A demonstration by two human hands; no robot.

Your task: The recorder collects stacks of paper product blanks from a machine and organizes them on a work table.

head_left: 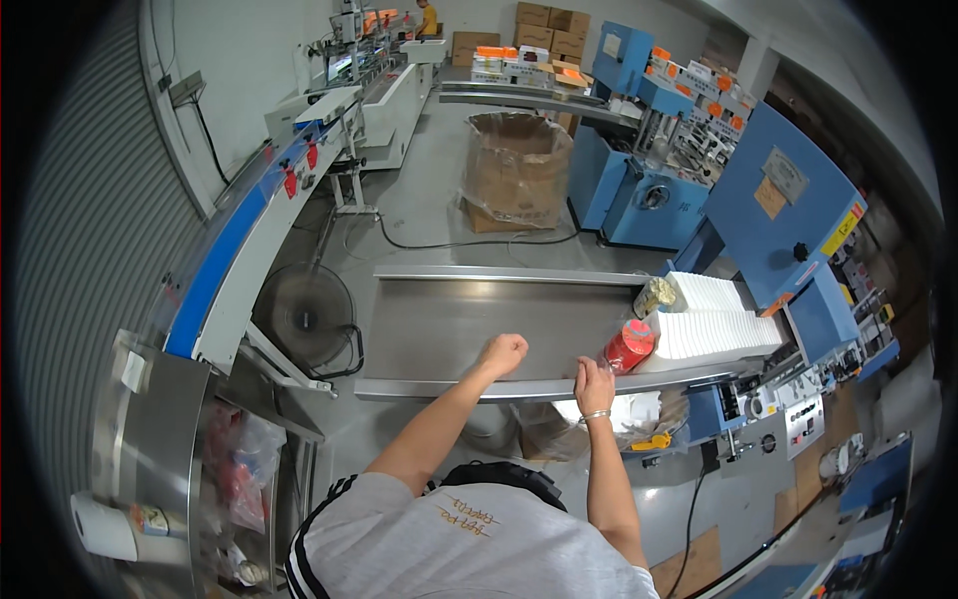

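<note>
In front of me lies a long steel trough with raised rails. My left hand hovers over its near side, fingers curled into a closed fist whose inside is hidden. At the near rail, my right hand rests with its fingers pointing away from me and slightly apart. Just beyond those fingers leans a red cylinder with a round top, tilted against the stacked white sheets. Two rows of thin white pieces fill the trough's right end. A clear-wrapped, yellowish cylinder sits at the far row's end.
A blue machine stands at the right, another behind. On the left runs a conveyor with a blue belt, above a floor fan. A plastic-lined carton stands beyond the trough. Far back, a person in yellow is visible.
</note>
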